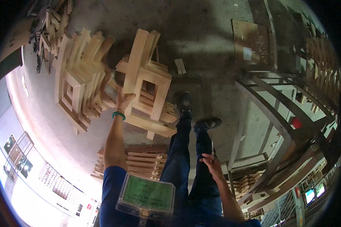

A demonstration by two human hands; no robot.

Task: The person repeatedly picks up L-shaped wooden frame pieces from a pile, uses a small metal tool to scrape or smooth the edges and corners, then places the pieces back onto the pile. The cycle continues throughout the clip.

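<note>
On the floor [201,41] at left, a wooden frame [161,96], likely stiff and fairly heavy, best held by its long board [134,64], where the left hand [124,100] is clasped; the right hand [213,165] pinches a slim stick [212,146].

From mid-view, one wooden-frame stack [151,75] lies at eleven o'clock, a second stack [79,73] at ten, a rack [271,113] at three.

- Bare, matt, smooth-faced wood in pale square-holed frame stack [158,75]
- Same finish on pale zigzag-edged wooden stack [83,72]
- Glossy clear plastic over green rectangular badge card [146,193]
- Matt dark-blue cloth trousers [180,147]
- White paper sheet [247,53] on flat brown board [254,36]
- Dull, stained grey floor [204,45]
</note>
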